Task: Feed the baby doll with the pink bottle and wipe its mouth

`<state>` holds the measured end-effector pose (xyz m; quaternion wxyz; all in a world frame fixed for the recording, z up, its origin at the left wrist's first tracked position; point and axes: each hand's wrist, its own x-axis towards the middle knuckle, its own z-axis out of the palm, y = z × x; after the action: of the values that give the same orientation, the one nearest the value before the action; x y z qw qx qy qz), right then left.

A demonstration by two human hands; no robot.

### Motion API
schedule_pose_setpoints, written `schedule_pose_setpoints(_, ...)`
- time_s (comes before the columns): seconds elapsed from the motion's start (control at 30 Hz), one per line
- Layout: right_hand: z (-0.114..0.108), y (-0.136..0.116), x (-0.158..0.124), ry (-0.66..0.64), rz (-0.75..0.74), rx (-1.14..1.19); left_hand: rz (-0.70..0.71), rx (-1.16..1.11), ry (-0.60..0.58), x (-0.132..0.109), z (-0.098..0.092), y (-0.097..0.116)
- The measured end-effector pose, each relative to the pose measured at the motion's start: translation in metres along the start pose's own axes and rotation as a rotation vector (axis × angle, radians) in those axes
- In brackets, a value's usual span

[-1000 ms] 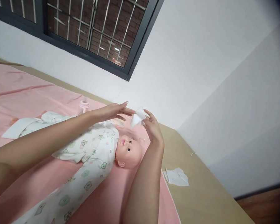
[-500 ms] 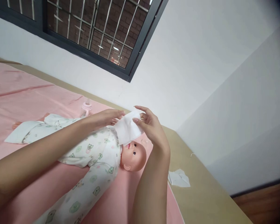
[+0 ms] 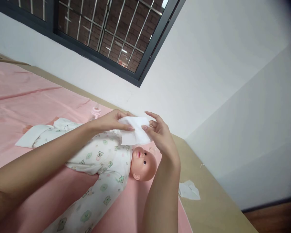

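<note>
A white tissue [image 3: 135, 131] is held up between my two hands, above the chest and head of a baby doll [image 3: 144, 165]. My left hand [image 3: 115, 120] pinches its left edge, thumb on the near face. At its right edge, my right hand [image 3: 158, 131] grips it between thumb and fingers, the index finger lifted free. The doll lies on its back, head toward the right, in a white patterned outfit [image 3: 97, 155]. Its face is uncovered. My left forearm passes over the doll's body and hides part of it.
A pink sheet [image 3: 21, 94] covers much of the wooden tabletop [image 3: 206, 200]. A baby bottle [image 3: 96, 111] with a pink collar stands behind the doll. Another crumpled white tissue [image 3: 189, 190] lies on the wood at right. A wall and barred window [image 3: 111, 29] stand behind.
My left hand has come onto the tissue's left edge and now pinches it. The tissue has lifted away from the doll's face and is spread flatter. The view has shifted slightly.
</note>
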<state>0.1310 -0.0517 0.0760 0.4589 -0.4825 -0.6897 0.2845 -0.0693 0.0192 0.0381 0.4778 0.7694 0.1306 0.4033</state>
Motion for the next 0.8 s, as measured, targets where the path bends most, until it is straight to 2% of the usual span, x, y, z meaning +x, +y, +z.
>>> schedule_pose_setpoints(0.07, 0.002, -0.001, 0.0, -0.031, 0.02, -0.008, 0.08, 0.059, 0.049, -0.001, 0.0, 0.005)
schedule_pose_setpoints(0.17, 0.0, -0.001, -0.001, -0.039, 0.038, -0.039, 0.116, 0.103, 0.055, -0.003, 0.001, 0.009)
schedule_pose_setpoints(0.37, -0.024, 0.017, 0.002, 0.05, 0.032, 0.001, -0.056, 0.023, -0.03, -0.004, 0.007, 0.003)
schedule_pose_setpoints(0.47, -0.04, 0.04, 0.006, 0.082, 0.072, 0.066, -0.135, 0.001, -0.121, -0.002, 0.016, -0.009)
schedule_pose_setpoints(0.6, -0.054, 0.085, 0.012, 0.106, 0.213, 0.149, -0.262, 0.012, -0.191, 0.001, 0.033, -0.025)
schedule_pose_setpoints(0.7, -0.056, 0.118, 0.013, 0.104, 0.323, 0.208, -0.346, -0.029, -0.219, 0.0, 0.044, -0.029)
schedule_pose_setpoints(0.8, -0.053, 0.145, 0.013, 0.076, 0.402, 0.272, -0.334, 0.117, -0.231, -0.001, 0.051, -0.026)
